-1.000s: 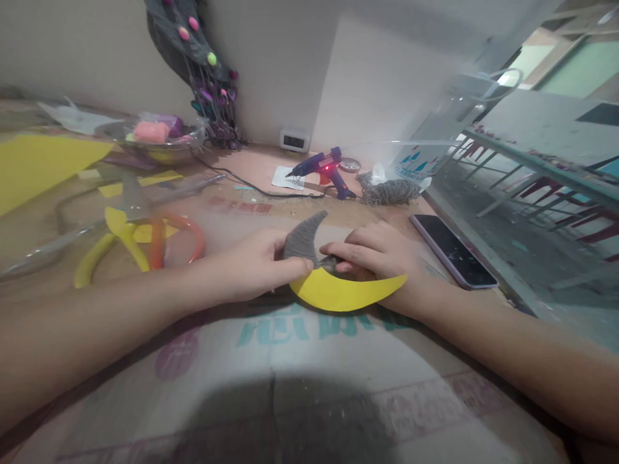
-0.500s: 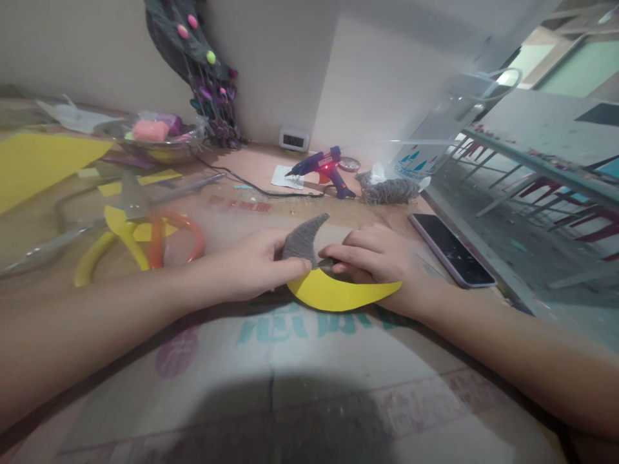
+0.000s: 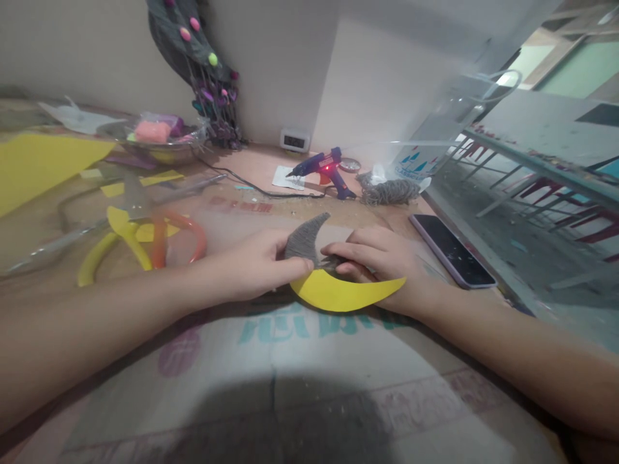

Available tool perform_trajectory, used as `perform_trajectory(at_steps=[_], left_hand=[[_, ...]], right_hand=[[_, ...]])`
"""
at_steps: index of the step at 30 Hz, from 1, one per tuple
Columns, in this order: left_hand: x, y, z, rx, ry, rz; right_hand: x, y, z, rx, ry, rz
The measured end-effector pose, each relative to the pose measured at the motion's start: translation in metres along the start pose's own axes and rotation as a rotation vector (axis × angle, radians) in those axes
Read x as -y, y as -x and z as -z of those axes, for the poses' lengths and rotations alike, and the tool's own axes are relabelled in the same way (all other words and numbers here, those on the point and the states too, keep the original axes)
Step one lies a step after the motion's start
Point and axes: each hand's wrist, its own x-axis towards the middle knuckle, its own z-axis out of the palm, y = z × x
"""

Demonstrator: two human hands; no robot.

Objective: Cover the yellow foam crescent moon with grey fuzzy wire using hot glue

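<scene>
A yellow crescent cut-out (image 3: 345, 293) curves between my hands, its upper left part wound with grey yarn (image 3: 307, 241). My left hand (image 3: 264, 261) is closed on the crescent, its thumb lying across the lower edge of the wound part. Close beside it, my right hand (image 3: 372, 254) is closed, thumb and fingers pinching the grey yarn near the inner curve. The crescent's bare right tip passes in front of my right wrist. What lies under my right fingers is partly hidden.
A purple glue gun (image 3: 324, 169) with a red light lies behind my hands, near a grey yarn skein (image 3: 391, 189). Scissors (image 3: 128, 225) with yellow and orange handles lie left. A phone (image 3: 452, 250) rests right, by the table edge. Cardboard (image 3: 290, 361) covers the table.
The view has shifted very slightly. Both hands keep their hold on the crescent, and my right fingers have moved only a little at the yarn.
</scene>
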Motion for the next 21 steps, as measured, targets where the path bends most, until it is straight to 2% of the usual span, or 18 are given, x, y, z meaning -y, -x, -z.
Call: perform_trajectory(at_steps=[6,16,21], left_hand=[[0.0020,-0.0007,0.0002,0.039,-0.008,-0.023],[-0.0027,-0.0009,0.0001,0.027,-0.046,-0.061],[-0.0007,0.0000,0.0005,0.051,-0.010,-0.035]], right_hand=[[-0.0001,-0.0011,-0.0006,0.027,0.043,0.031],[0.0011,-0.0020,0.0016,0.017,0.026,0.049],[0.0010,0.0009,0.0015,-0.012,0.016,-0.025]])
